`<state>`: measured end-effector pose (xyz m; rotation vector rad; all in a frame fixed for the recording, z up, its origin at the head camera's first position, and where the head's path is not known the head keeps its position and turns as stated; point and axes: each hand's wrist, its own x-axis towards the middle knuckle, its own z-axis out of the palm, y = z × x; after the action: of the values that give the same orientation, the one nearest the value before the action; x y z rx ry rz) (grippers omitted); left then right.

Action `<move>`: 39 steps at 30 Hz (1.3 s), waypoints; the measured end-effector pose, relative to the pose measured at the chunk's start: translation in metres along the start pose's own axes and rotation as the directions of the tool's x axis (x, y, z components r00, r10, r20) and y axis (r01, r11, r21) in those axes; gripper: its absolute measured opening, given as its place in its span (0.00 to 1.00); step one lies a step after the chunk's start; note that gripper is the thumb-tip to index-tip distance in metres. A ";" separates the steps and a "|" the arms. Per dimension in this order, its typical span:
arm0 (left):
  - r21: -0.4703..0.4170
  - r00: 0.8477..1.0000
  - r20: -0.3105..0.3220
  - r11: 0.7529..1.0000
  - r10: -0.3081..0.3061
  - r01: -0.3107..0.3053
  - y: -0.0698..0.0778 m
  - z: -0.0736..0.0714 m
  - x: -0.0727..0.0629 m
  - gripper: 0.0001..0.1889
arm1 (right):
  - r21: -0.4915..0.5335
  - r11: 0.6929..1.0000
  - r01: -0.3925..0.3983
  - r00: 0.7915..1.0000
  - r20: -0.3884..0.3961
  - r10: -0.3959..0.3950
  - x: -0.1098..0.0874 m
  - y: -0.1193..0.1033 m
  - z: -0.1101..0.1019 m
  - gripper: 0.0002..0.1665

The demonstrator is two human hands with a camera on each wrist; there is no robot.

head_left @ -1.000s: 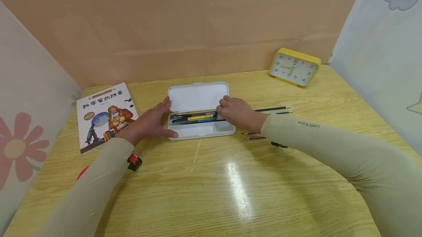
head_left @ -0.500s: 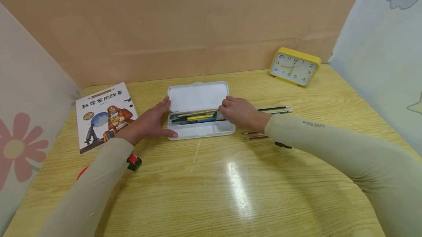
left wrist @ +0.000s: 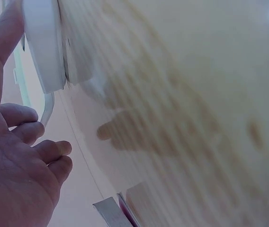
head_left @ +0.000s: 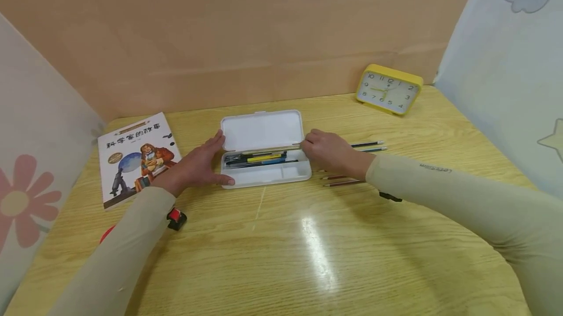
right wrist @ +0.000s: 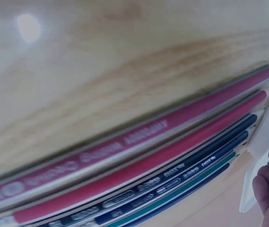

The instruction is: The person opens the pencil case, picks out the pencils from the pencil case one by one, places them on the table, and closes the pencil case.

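Observation:
A white pencil case (head_left: 237, 179) lies with its lid raised in the head view, several pens and pencils (head_left: 264, 158) in its rear compartment. My left hand (head_left: 198, 164) touches its left end, thumb at the front corner and fingertips by the lid. In the left wrist view the thumb (left wrist: 4, 33) is straight against the case and the other fingers bend loosely. At the right end, my right hand (head_left: 327, 150) pinches a slim pencil (head_left: 268, 150) that lies along the hinge side of the case; its held end is hidden by the fingers.
Several pencils, red (right wrist: 144, 170), dark and green, lie side by side on the table right of the case, partly under my right arm. A book (head_left: 136, 159) lies left, a yellow clock (head_left: 389, 90) stands back right. A red object (head_left: 107, 234) peeks past my left sleeve.
My right hand has drawn to the right, and the slim pencil has slid along with it. More of the case's right end shows. My left hand has stayed at the case.

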<state>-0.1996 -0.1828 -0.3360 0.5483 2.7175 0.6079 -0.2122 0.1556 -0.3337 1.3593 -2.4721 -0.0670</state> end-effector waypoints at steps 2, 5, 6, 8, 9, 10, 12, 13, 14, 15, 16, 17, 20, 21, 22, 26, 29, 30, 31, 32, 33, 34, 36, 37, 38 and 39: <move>0.000 1.000 0.001 1.000 -0.002 0.002 0.000 0.000 -0.001 0.64 | 0.014 1.000 0.011 0.999 -0.035 -0.011 -0.004 0.000 -0.001 0.04; 0.005 1.000 -0.001 1.000 0.002 -0.002 -0.001 0.000 -0.001 0.64 | 0.041 0.999 0.029 0.996 -0.087 -0.025 -0.009 -0.001 -0.001 0.03; 0.008 1.000 -0.002 1.000 0.005 -0.005 -0.001 0.000 -0.001 0.64 | 0.046 0.998 0.038 0.995 -0.097 -0.033 -0.011 -0.002 -0.002 0.03; 0.011 1.000 -0.003 1.000 0.011 -0.011 -0.001 0.000 -0.001 0.64 | 0.050 0.997 0.055 0.993 -0.109 -0.049 -0.015 -0.004 -0.004 0.04; 0.008 1.000 -0.003 1.000 0.013 -0.013 -0.001 0.000 -0.001 0.64 | 0.051 0.997 0.064 0.992 -0.108 -0.058 -0.017 -0.006 -0.005 0.04; 0.008 1.000 -0.004 1.000 0.013 -0.013 -0.001 0.000 -0.001 0.64 | 0.057 0.996 0.071 0.992 -0.104 -0.065 -0.019 -0.007 -0.007 0.04; 0.009 1.000 -0.003 1.000 0.008 -0.008 -0.001 0.000 -0.001 0.64 | 0.053 0.994 0.091 0.991 -0.099 -0.085 -0.022 -0.011 -0.010 0.05; 0.010 1.000 -0.004 1.000 0.005 -0.005 -0.002 0.000 0.000 0.64 | 0.056 0.994 0.099 0.991 -0.099 -0.093 -0.024 -0.013 -0.011 0.05; 0.011 1.000 -0.004 1.000 0.001 -0.001 -0.002 0.000 0.000 0.64 | 0.056 0.992 0.109 0.989 -0.103 -0.103 -0.026 -0.015 -0.012 0.06; 0.014 1.000 -0.003 1.000 0.000 0.000 -0.002 0.001 0.000 0.65 | 0.058 0.991 0.119 0.987 -0.111 -0.112 -0.027 -0.017 -0.013 0.06; 0.017 1.000 -0.003 1.000 0.001 -0.001 -0.002 0.001 0.000 0.65 | 0.058 0.989 0.134 0.984 -0.126 -0.126 -0.029 -0.018 -0.014 0.07; 0.018 1.000 -0.002 1.000 0.003 -0.003 -0.002 0.001 0.000 0.65 | 0.053 0.988 0.148 0.980 -0.143 -0.139 -0.031 -0.020 -0.015 0.08; 0.016 1.000 0.002 1.000 0.008 -0.008 -0.002 0.001 0.000 0.65 | 0.060 0.983 0.174 0.968 -0.196 -0.159 -0.039 -0.024 -0.018 0.09; 0.017 1.000 0.002 1.000 0.008 -0.008 -0.001 0.001 0.000 0.65 | 0.067 0.982 0.178 0.964 -0.210 -0.161 -0.043 -0.024 -0.019 0.10; 0.016 1.000 0.003 1.000 0.007 -0.007 -0.001 0.001 -0.001 0.65 | 0.079 0.981 0.179 0.963 -0.220 -0.158 -0.046 -0.025 -0.019 0.10; 0.020 1.000 0.002 1.000 0.001 -0.001 -0.001 0.000 -0.001 0.64 | 0.139 0.977 0.159 0.967 -0.220 -0.126 -0.062 -0.025 -0.020 0.09; 0.021 1.000 0.000 1.000 0.001 -0.001 -0.001 0.000 -0.001 0.64 | 0.163 0.976 0.144 0.975 -0.195 -0.111 -0.075 -0.025 -0.022 0.08; 0.021 1.000 0.001 1.000 0.000 0.000 0.000 0.000 -0.001 0.64 | 0.166 0.977 0.137 0.977 -0.183 -0.106 -0.080 -0.024 -0.022 0.07; 0.023 1.000 0.002 1.000 -0.002 0.002 0.000 0.000 -0.002 0.64 | 0.170 0.976 0.132 0.979 -0.174 -0.102 -0.084 -0.024 -0.022 0.07; 0.023 1.000 0.003 1.000 -0.003 0.002 0.000 0.000 -0.002 0.64 | 0.174 0.976 0.129 0.981 -0.166 -0.100 -0.087 -0.024 -0.022 0.07; 0.023 1.000 0.003 1.000 -0.002 0.002 0.000 0.000 -0.002 0.64 | 0.172 0.977 0.127 0.981 -0.165 -0.099 -0.091 -0.024 -0.022 0.07; 0.024 1.000 0.002 1.000 -0.001 0.001 0.000 0.000 -0.002 0.64 | 0.173 0.977 0.127 0.981 -0.168 -0.098 -0.094 -0.023 -0.021 0.08; 0.025 1.000 0.000 1.000 0.001 -0.001 -0.001 0.000 -0.003 0.64 | 0.173 0.977 0.127 0.979 -0.183 -0.095 -0.100 -0.022 -0.021 0.10; 0.026 1.000 0.000 1.000 0.003 -0.003 -0.001 0.000 -0.003 0.64 | 0.175 0.976 0.128 0.976 -0.198 -0.093 -0.102 -0.022 -0.021 0.10; 0.025 1.000 -0.001 1.000 0.004 -0.004 -0.002 0.000 -0.003 0.64 | 0.177 0.975 0.131 0.973 -0.214 -0.091 -0.105 -0.021 -0.021 0.11; 0.024 1.000 -0.001 1.000 0.006 -0.006 -0.002 0.000 -0.003 0.64 | 0.180 0.975 0.131 0.969 -0.230 -0.088 -0.107 -0.021 -0.022 0.12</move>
<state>-0.1977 -0.1854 -0.3365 0.5623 2.7287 0.5786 -0.1353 0.2354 -0.3444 1.4933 -2.2640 0.2929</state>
